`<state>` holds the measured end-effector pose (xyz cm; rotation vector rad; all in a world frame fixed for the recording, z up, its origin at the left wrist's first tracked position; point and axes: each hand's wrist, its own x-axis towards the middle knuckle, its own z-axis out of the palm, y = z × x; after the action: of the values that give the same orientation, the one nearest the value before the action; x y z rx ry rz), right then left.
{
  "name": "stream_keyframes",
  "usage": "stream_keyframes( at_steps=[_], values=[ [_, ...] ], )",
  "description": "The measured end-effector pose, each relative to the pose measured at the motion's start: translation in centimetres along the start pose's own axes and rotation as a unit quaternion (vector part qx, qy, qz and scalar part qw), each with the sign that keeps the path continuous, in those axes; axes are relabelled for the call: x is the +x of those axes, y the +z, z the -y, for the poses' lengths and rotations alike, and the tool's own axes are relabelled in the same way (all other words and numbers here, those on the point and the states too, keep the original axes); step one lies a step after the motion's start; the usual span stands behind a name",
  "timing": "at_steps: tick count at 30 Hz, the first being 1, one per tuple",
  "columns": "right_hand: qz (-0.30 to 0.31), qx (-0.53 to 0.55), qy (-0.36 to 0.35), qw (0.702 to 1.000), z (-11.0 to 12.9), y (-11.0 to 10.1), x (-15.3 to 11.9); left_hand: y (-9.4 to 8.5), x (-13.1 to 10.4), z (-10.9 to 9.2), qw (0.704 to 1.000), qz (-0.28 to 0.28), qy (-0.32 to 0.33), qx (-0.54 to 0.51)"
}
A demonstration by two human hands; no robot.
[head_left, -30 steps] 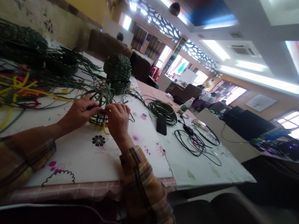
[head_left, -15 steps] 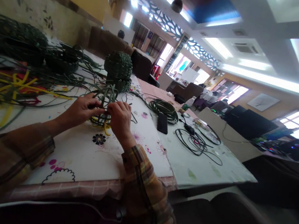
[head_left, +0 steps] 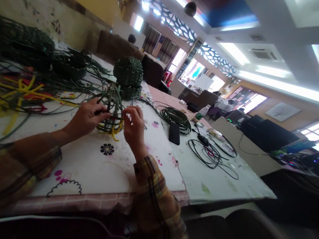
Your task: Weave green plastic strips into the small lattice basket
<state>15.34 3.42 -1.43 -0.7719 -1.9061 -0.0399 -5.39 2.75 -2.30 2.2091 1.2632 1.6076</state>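
Observation:
In the head view, a small, partly woven basket (head_left: pixel 106 128) of dark green strips stands on the white floral tablecloth. Loose strip ends rise from its top, and a yellow strip (head_left: pixel 115 133) sticks out at its base. My left hand (head_left: pixel 88 118) pinches the basket's left side between thumb and fingers. At the right side, my right hand (head_left: pixel 134 128) has its thumb and fingers closed around a thin green strip that runs across the basket. Just behind stands a rounded, finished-looking green woven piece (head_left: pixel 128 72).
Yellow strips (head_left: pixel 18 91) and green woven pieces (head_left: pixel 24 35) lie at the left. Towards the right are a coil of green strip (head_left: pixel 174 118), a black phone (head_left: pixel 174 133), a computer mouse (head_left: pixel 204 139), looped black cord (head_left: pixel 206 155) and a bottle (head_left: pixel 203 112).
My right hand has moved a little to the right, away from my left hand, opening a gap between them. The left hand keeps its hold on the basket. The view has shifted slightly.

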Motion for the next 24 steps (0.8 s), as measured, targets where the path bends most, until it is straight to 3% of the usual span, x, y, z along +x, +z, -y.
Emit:
stream_keyframes(
  at_steps=[4, 12, 24],
  values=[
    [-0.047, 0.022, 0.040, 0.998, -1.5, -0.4, 0.1, -0.4, 0.2, 0.4, 1.000, -0.007, -0.018, 0.007],
    [0.056, -0.054, 0.041, 0.996, -1.8, 0.3, 0.0, -0.1, 0.0, 0.3, 1.000, 0.005, 0.003, 0.002],
    [0.123, 0.036, 0.018, 0.992, -2.5, -1.2, 0.6, -0.3, 0.2, 0.3, 0.999, 0.038, 0.024, 0.006]
  ],
)
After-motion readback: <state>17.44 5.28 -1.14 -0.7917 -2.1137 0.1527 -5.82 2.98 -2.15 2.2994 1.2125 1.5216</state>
